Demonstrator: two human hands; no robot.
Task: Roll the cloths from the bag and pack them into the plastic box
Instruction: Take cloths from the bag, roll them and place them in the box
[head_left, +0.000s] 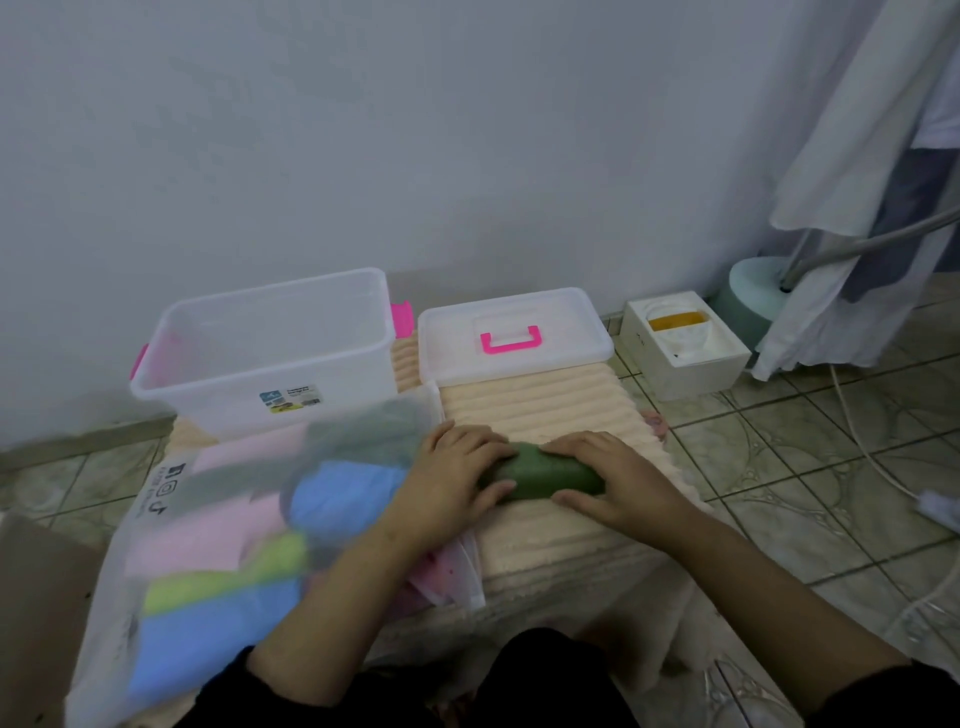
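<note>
- The green cloth lies rolled into a short, thick cylinder on the ribbed peach mat, near the middle of the mat and a little toward its right edge.
- Its long axis runs crosswise, left to right, with the right end tilted slightly toward the person; the ends point at the mat's left and right edges.
- The left hand grips the roll's left end: fingers curled over the top, thumb tucked against the near side.
- The right hand covers the right end the same way, fingers bent over the far side and thumb along the near side, so both hands clamp on the roll.
- The plastic box, clear with pink latches, stands open at the mat's far left corner, against the wall; no cloth shows inside it.
- Its lid, with a pink handle, lies flat at the mat's far right corner, just beside the box.
- The bag, translucent, sprawls over the mat's left edge, near the left forearm; pink, blue, light green and grey-green cloths show through it, blurred.
- A white carton sits on the tiled floor beyond the mat's right edge, well apart from the roll.
</note>
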